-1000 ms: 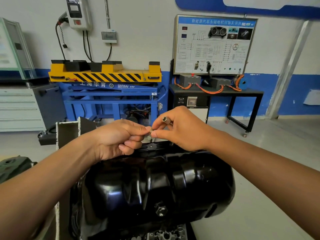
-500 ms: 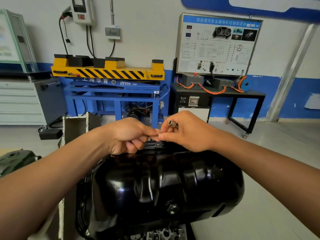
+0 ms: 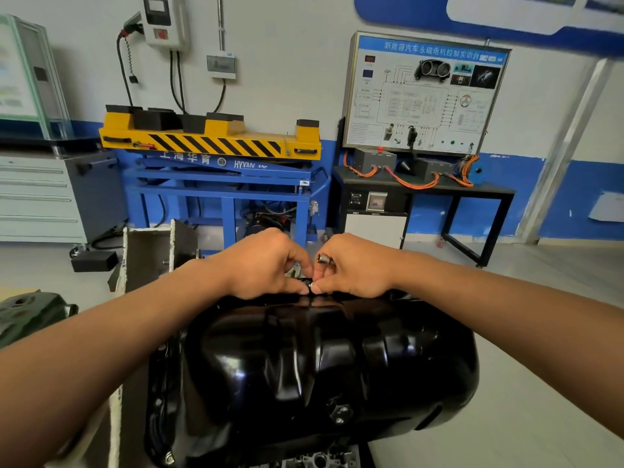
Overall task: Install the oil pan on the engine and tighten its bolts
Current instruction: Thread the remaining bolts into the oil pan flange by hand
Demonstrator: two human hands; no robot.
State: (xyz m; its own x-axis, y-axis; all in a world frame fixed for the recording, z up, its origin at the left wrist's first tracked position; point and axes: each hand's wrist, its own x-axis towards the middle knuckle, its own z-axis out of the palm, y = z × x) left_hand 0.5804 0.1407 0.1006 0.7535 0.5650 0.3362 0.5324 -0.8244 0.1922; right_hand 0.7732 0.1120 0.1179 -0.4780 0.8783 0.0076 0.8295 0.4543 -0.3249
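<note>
Oil pan (image 3: 320, 359): glossy black, centre-bottom of view, lying bottom-up on the engine (image 3: 317, 461), of which only a strip of grey metal shows under the near edge. Drain plug (image 3: 339, 412) sits on the pan's near face. Pan flange runs down the left side with bolt holes; whether they are filled, cannot tell.

Both hands are at the pan's far rim, fingertips meeting in the middle. Left hand (image 3: 266, 265): fingers curled, thumb and forefinger tips pressed together on a small fastener (image 3: 309, 283) right at the rim. Right hand (image 3: 354, 268): fingers curled too, thumb tip touching the left hand's fingertips at the same fastener. It also grips a silvery cylinder (image 3: 323, 258) that sticks out on top of the knuckles; bolt or socket, cannot tell. The fastener is mostly hidden by fingertips, only a dark glint showing.

Left of the pan: upright metal stand plate (image 3: 148, 251) with white edges, and further left a dark green casting (image 3: 30, 315).

Behind, against the wall: yellow lift platform (image 3: 209, 140) with black hazard stripes on a blue frame (image 3: 229, 197), grey drawer cabinet (image 3: 33, 197) at far left, wall charger box (image 3: 162, 21) above. To the right, a wiring-diagram training board (image 3: 425, 92) on a black table (image 3: 486, 194) with orange cables (image 3: 412, 182).
</note>
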